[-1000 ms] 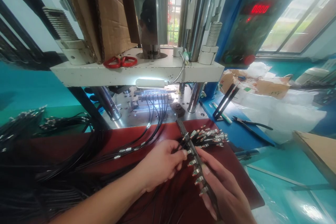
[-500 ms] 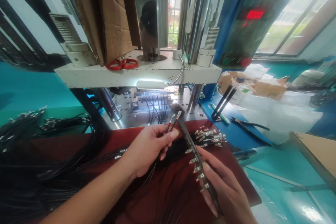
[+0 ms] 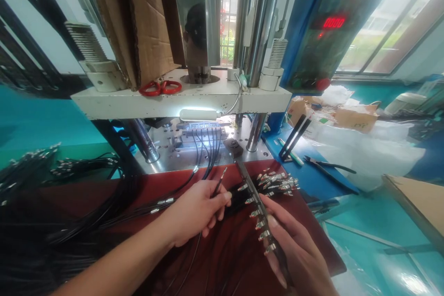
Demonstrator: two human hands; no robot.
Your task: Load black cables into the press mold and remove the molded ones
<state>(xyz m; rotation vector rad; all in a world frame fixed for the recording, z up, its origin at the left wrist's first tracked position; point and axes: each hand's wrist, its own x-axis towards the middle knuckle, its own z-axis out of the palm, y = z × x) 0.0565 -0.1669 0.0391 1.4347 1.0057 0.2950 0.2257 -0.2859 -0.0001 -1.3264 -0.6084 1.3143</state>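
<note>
Pinched between the thumb and fingers of my left hand (image 3: 199, 210) is a thin black cable (image 3: 218, 184), its small tip pointing up. My right hand (image 3: 300, 240) grips a long dark bar (image 3: 252, 189), tilted with its far end toward the press. Several small metal connectors (image 3: 261, 225) sit in a row along the bar's left side. The cable tip is just left of the bar, apart from it. Behind the bar lies a bundle of black cables with metal connector ends (image 3: 277, 181), on the dark red work surface (image 3: 312, 240).
Ahead is a press with a white plate (image 3: 138, 104), red-handled scissors (image 3: 160, 87) on top and a lit lamp (image 3: 198, 114) below. Cables run from a lit fixture (image 3: 203, 138). Pliers (image 3: 329, 164) lie right; more black cables (image 3: 114, 203) lie left.
My left hand has moved slightly left and down. Two cable ends stood up from it before; one does now. Another connector now sits near the bar's far end. My right hand stays put.
</note>
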